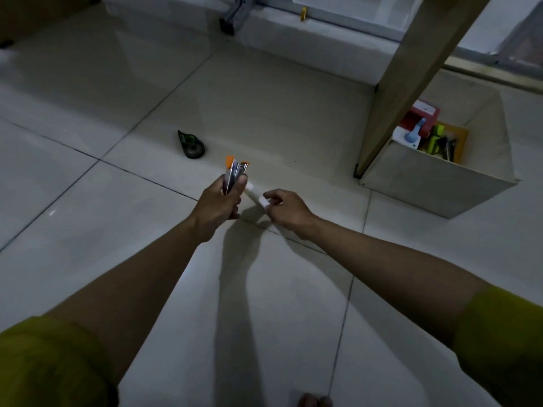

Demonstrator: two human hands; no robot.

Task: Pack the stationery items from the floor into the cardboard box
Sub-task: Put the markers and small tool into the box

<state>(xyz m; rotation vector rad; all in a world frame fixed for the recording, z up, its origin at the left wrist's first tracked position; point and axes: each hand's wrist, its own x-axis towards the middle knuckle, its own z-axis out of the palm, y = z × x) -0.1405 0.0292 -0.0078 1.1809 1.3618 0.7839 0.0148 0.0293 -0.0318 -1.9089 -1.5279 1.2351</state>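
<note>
My left hand (219, 202) is closed around a small bundle of flat items with orange tips (235, 170), held upright above the floor. Just to its right, my right hand (286, 208) pinches the end of a white stick-like item (256, 195) that lies low near the tiles. A black and green correction tape dispenser (191, 144) lies on the floor beyond both hands. The open cardboard box (440, 183) stands at the right, holding several stationery items, among them a red and white pack (423, 113) and yellow-green pieces (436, 136).
A wooden furniture leg (411, 83) slants down right beside the box's left corner. A metal ladder foot (229, 22) and a white ledge run along the back. My toes (314, 400) show at the bottom edge. Pale floor tiles (88, 98) spread to the left.
</note>
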